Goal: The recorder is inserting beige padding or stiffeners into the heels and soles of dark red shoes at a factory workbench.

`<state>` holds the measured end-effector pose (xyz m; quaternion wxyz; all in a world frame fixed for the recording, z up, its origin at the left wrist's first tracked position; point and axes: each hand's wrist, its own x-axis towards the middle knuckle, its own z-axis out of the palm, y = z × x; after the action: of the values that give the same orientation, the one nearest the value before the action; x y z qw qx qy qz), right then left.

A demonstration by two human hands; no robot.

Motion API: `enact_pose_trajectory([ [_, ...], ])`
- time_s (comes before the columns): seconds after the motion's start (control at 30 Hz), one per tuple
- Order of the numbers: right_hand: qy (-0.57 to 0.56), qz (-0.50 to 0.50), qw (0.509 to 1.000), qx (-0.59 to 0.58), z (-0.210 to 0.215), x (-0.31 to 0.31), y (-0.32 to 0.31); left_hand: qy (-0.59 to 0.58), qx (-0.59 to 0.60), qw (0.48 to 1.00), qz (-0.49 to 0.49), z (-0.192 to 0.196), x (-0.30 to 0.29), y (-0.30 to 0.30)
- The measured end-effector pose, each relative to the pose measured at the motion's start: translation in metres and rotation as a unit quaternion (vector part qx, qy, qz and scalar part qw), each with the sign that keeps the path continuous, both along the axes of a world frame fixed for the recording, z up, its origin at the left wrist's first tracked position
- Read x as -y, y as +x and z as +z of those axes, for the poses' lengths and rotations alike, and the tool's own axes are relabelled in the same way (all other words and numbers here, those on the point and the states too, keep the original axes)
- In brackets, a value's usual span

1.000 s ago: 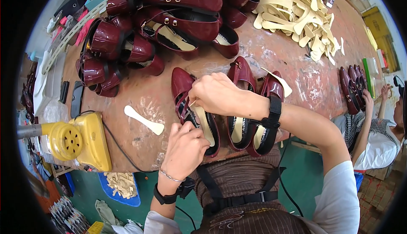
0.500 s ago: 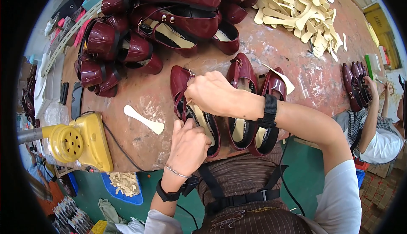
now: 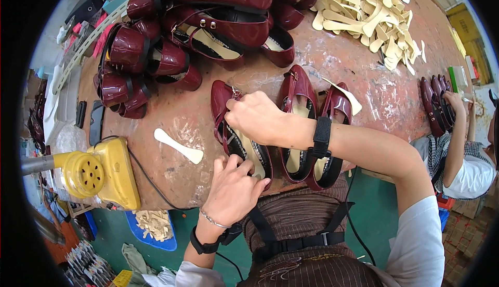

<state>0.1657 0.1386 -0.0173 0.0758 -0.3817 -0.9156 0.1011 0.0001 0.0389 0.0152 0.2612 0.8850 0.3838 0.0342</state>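
A glossy burgundy strapped shoe (image 3: pixel 220 90) lies before me, toe pointing away, a cream insole (image 3: pixel 252 156) showing inside. My left hand (image 3: pixel 233 187) is at its heel, fingers curled over the near left side and thumb against the right rim. Over the shoe's middle is my right hand (image 3: pixel 255 119), its fingers closed near the strap and opening; the fingertips are hidden, so what they pinch cannot be made out. Just right lie two more burgundy shoes, one (image 3: pixel 297 87) beside the other (image 3: pixel 338 102). A loose cream insole (image 3: pixel 178 145) rests left of my hands.
Burgundy shoes (image 3: pixel 223 24) are heaped at the back left; cream insoles (image 3: pixel 364 14) are piled at the back right. A yellow machine (image 3: pixel 115 175) stands at the left edge with a black cable. At far right, a co-worker's hand (image 3: pixel 455 102) is beside more shoes (image 3: pixel 435 105).
My left hand has slid from the shoe's left side toward the heel, its thumb now out at the right rim. My right hand has shifted slightly nearer, still closed over the shoe.
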Motion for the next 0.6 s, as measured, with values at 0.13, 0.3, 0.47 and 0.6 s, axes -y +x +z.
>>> enact_pose_trajectory([
  [0.13, 0.026, 0.009, 1.000, 0.009, -0.003, 0.001, -0.002, 0.010, -0.001, 1.000, 0.011, 0.005, 0.008, 0.001],
  [0.3, 0.054, -0.006, 0.999, -0.001, -0.010, 0.003, -0.004, 0.022, 0.008, 0.999, 0.036, 0.004, 0.017, 0.007],
  [0.47, 0.031, 0.037, 0.999, 0.005, 0.004, 0.011, 0.002, 0.038, -0.001, 0.998, 0.052, 0.002, 0.024, 0.007],
  [0.6, -0.002, 0.043, 0.998, 0.050, 0.014, 0.021, 0.004, 0.041, 0.003, 0.997, 0.068, 0.001, 0.025, 0.008],
])
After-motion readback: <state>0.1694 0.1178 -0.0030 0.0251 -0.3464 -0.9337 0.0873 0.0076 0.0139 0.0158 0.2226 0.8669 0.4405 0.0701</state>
